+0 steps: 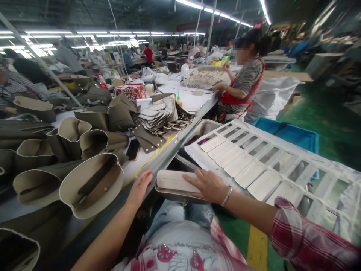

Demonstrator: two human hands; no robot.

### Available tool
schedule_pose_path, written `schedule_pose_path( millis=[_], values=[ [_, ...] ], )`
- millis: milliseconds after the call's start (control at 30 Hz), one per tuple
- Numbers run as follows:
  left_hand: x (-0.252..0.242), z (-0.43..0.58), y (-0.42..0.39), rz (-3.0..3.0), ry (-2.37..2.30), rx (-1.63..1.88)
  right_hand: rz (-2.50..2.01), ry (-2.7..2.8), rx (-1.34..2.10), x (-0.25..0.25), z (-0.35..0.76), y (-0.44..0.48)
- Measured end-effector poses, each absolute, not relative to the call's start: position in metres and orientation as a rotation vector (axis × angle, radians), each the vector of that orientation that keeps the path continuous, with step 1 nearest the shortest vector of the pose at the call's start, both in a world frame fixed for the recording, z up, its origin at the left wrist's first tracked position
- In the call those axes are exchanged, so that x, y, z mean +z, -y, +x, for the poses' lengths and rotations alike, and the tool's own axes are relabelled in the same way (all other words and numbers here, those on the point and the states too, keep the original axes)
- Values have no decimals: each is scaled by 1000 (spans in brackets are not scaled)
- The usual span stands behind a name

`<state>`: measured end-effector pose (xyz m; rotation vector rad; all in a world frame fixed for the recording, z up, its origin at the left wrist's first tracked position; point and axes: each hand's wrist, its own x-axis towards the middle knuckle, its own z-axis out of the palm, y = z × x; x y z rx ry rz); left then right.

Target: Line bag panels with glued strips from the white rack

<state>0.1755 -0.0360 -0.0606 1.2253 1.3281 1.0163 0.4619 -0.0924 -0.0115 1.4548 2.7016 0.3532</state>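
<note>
Above my lap is a dark bag body (180, 195), its long pale oblong panel (172, 178) facing up. My right hand (210, 185) grips its right end, with some fingers across the pale panel and others lower on the side. Just off the left end, my left hand (142, 185) is open with fingers stretched out and holds nothing. To the right lies a white slotted sheet (242, 131) with a row of pale oblong panels (238, 163) like the one under my right hand.
Several olive bag bodies (91, 184) crowd the table on the left. A phone (133, 149) lies near its edge, before a heap of flat pieces (158, 116). A blue crate (299, 137) stands right; a seated person (248, 82) works at the table's far end.
</note>
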Motion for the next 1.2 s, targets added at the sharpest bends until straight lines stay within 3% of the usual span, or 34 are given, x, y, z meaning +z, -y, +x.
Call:
schedule_pose_path(
  millis=[233,467,633,733,933,1100,1200],
  values=[
    [-78,201,33,1490,-1396,718,1421,-2606,259,-16,456,102],
    [-55,200,18,2107,-1559,486,1374,-2559,139,-24,442,76],
    [-35,245,40,2618,-919,316,1425,-2548,-30,-26,443,74],
    [-34,263,51,2622,-672,61,1527,-2579,-346,-13,457,75],
    [-32,274,51,2738,-596,-119,2035,-1882,-1662,14,519,68],
    [-27,298,50,2803,-499,-287,2107,-1394,-2098,0,546,85],
    [-29,304,47,2799,-469,-303,2148,-1387,-1991,-11,546,93]
  ],
)
